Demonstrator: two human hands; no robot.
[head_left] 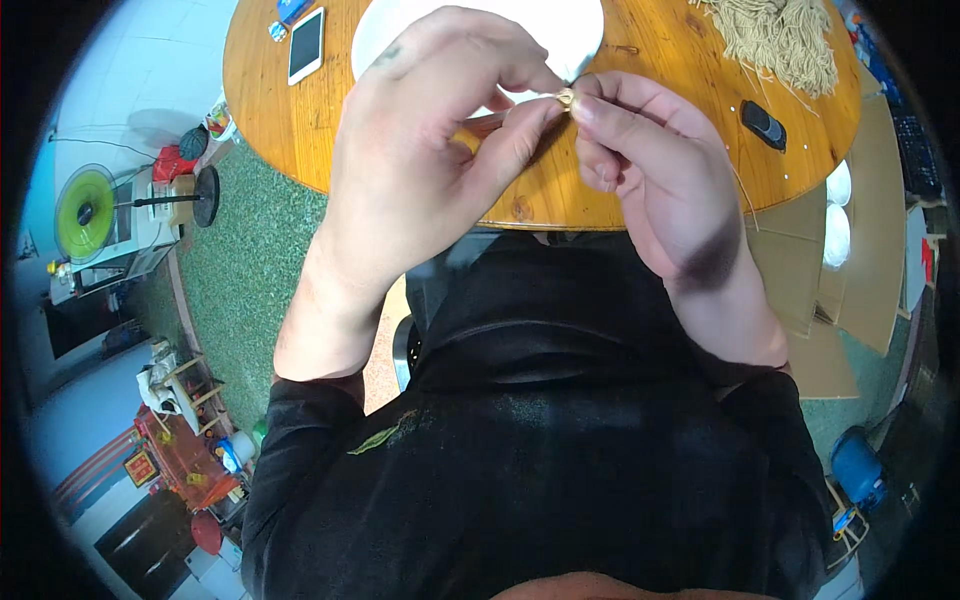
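Observation:
My left hand (430,140) and my right hand (670,170) meet over the near edge of a round wooden table. Between their thumbs and fingertips they pinch a small gold-coloured piece (566,98); the fingers cover part of it, and I cannot tell whether it is a bead or a knot. Behind my left hand lies a large white round plate (575,30), partly hidden by that hand. A thin beige strand (745,192) hangs past the table edge beside my right hand. Further right rests a tangled bundle of beige cord (785,50).
On the wooden table (270,120) a white phone (307,47) lies at the left, and a small black oblong object (764,125) at the right. Flattened cardboard (865,230) stands beside the table. A fan (86,212) is over the green floor (245,260) to the left.

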